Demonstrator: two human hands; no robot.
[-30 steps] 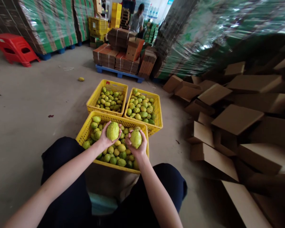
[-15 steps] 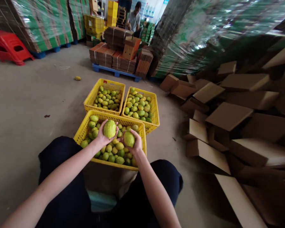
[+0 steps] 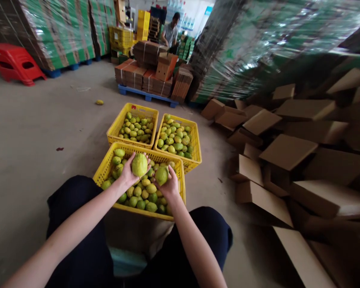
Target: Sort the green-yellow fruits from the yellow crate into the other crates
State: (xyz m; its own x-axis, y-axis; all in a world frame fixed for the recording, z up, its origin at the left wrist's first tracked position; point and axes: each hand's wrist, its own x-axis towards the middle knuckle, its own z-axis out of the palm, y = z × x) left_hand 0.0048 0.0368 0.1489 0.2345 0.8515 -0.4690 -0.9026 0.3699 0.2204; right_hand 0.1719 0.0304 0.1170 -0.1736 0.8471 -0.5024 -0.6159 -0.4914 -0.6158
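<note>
- Cradling a larger yellow-green lemon (image 3: 139, 165) in the left hand (image 3: 129, 173), with the thumb along its upper left side and the fingers curled beneath it as far as its right edge.
- Gripping a smaller, greener lemon (image 3: 161, 176) in the right hand (image 3: 171, 186), between the thumb at its right and the fingers tucked partly out of sight below.
- Holding both fruits side by side, slightly apart, above the near yellow crate (image 3: 147, 213).
- Reaching forward with bare forearms over dark trousers (image 3: 78, 224).
- Looking down on loose lemons (image 3: 151, 207) in that crate, ranging from yellow to green and partly hidden behind the hands.
- Facing two more yellow crates just beyond, the far left crate (image 3: 117, 125) and the far right crate (image 3: 195, 140), both bearing many lemons.
- Having a jumbled heap of cardboard boxes (image 3: 288, 151) to the right, on the floor.
- Looking past the crates to a blue pallet (image 3: 148, 96) under stacks of flattened cardboard (image 3: 157, 86), with a co-worker (image 3: 170, 34) behind.
- Seeing a stray lemon (image 3: 99, 102) on the floor, well apart from the crates, and a red plastic stool (image 3: 16, 62) near a plastic-wrapped stack (image 3: 63, 34).
</note>
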